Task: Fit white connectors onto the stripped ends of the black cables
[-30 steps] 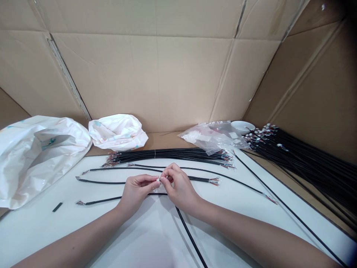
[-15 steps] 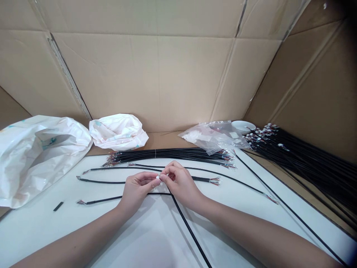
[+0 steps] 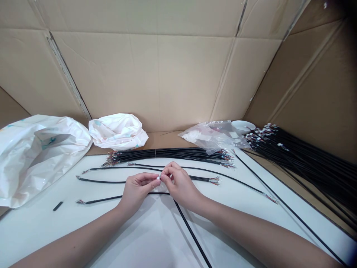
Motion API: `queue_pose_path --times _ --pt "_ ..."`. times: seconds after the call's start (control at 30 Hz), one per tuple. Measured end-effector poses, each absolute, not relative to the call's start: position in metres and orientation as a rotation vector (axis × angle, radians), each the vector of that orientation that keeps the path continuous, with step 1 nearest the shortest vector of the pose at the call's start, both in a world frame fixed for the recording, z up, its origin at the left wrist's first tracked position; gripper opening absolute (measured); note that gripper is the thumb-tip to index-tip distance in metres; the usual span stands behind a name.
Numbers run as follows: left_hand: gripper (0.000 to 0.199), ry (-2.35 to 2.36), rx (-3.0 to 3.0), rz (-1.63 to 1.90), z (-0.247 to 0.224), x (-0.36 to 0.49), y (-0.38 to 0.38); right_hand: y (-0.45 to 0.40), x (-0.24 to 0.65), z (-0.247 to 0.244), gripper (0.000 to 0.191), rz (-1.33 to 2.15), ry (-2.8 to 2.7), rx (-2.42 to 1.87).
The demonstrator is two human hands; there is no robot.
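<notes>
My left hand point(image 3: 139, 188) pinches a small white connector point(image 3: 158, 178) between thumb and fingertips. Right beside it, my right hand point(image 3: 178, 186) is closed at the end of a black cable point(image 3: 192, 234), which runs from under the palm down to the near edge of the view. The fingertips hide the cable's end and its thin wires. Behind and beneath both hands lie several loose black cables point(image 3: 106, 200) with stripped, coloured wire ends. A tied bundle of black cables point(image 3: 167, 153) lies farther back.
Two white plastic bags point(image 3: 117, 132) stand at the back left. A clear bag of white parts point(image 3: 214, 137) and a white bowl point(image 3: 243, 126) sit at the back right, beside a large heap of black cables point(image 3: 306, 163). Cardboard walls point(image 3: 139, 74) enclose the white table point(image 3: 36, 234).
My right hand has shifted very slightly at the fingertips, and the cable below it has turned a little. My left hand keeps its pinch on the connector.
</notes>
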State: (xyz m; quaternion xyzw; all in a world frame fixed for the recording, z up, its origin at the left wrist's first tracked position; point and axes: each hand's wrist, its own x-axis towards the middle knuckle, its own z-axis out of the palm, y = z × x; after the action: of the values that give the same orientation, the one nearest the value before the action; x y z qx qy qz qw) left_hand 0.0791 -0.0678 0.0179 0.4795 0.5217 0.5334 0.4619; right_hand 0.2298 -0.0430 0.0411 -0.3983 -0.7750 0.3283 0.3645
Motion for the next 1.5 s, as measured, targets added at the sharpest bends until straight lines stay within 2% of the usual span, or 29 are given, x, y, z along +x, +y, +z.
queue_pose_path --times 0.63,0.93,1.2,1.5 --pt "0.017 1.277 1.186 1.270 0.020 0.079 -0.069 -0.046 0.230 0.035 0.014 0.811 -1.989 -1.058" --pt "0.022 1.242 1.145 1.280 0.020 0.079 -0.068 -0.036 0.233 0.047 0.013 0.897 -2.001 -1.041" --pt "0.025 1.247 1.139 1.248 0.021 0.080 -0.068 -0.036 0.233 0.047 0.011 0.797 -2.086 -0.984" --pt "0.023 1.234 1.197 1.262 0.016 0.079 -0.066 -0.032 0.233 0.042 0.014 0.939 -2.039 -1.063"
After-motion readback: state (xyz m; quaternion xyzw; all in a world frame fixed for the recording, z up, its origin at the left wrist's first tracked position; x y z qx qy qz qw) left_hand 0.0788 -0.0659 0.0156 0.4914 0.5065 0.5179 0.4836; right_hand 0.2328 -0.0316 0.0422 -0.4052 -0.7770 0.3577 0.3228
